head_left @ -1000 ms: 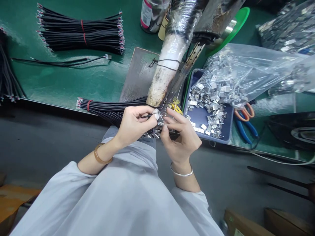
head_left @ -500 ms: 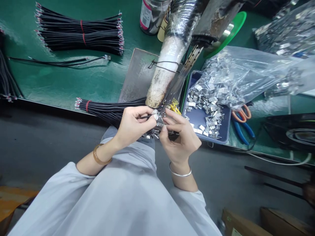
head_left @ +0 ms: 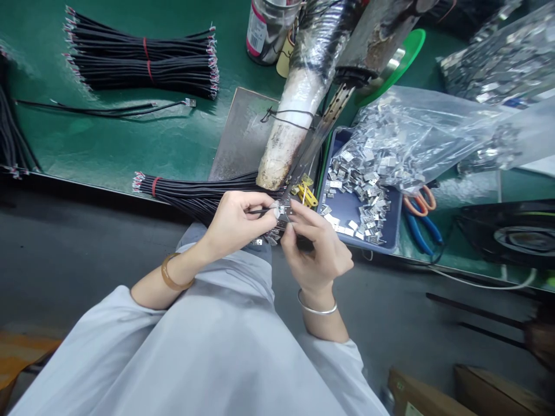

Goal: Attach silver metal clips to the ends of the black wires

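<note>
My left hand [head_left: 240, 222] is closed in a pinch on a black cable [head_left: 259, 211], with white covers on its fingertips. At the cable's end, between both hands, sits a small silver metal connector [head_left: 284, 210]. My right hand [head_left: 318, 245] pinches a thin silvery wire [head_left: 289, 219] between thumb and fingers, close to that connector. The dark slim end of a soldering iron [head_left: 307, 151] slants down to the same spot. Under and behind my left hand lies a bundle of black cables [head_left: 186, 189] tied with a red band. Fine detail at the tip is too small to tell.
A white wrapped duct [head_left: 288, 136] hangs just above my hands. To the right, a blue tray [head_left: 392, 231] holds loose metal connectors beside a plastic bag [head_left: 433, 115] and pliers [head_left: 421, 219]. Another cable bundle [head_left: 143, 63] and a jar [head_left: 271, 32] stand farther back.
My hands keep nearly the same place, with the right fingers shifted slightly. The silver connector shows more plainly between them. The camera view has moved a little.
</note>
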A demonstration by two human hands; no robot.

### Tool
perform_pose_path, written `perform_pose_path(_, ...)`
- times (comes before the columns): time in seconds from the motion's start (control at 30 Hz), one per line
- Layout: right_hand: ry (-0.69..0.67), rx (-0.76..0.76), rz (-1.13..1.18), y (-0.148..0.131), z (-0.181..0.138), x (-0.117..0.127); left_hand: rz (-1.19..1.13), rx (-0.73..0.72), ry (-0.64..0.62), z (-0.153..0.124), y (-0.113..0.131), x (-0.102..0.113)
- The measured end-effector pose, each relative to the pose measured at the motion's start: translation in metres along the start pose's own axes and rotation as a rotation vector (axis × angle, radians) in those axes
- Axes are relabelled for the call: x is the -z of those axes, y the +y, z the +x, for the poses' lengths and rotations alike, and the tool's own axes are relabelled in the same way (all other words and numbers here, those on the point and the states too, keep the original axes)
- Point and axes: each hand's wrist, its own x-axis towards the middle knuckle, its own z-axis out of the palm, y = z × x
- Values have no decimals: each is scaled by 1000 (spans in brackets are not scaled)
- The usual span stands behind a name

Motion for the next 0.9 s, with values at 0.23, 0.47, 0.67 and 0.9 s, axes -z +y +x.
perform_pose_path(0.23, 55, -84, 31, -1, -1, -4, -5, -23, -29, 0, -2, 4)
perform_pose_path(0.47, 42, -124, 120, -1, -3, -7, -10, 6, -14, -1, -1, 4)
perform_pose_path(0.67, 16, -71, 92, 1, 1, -9, -3, 8, 95, -3, -6, -2)
perform_pose_path(0.9, 37, -71, 84, -2, 3, -10, -10, -26, 124, -1, -4, -3)
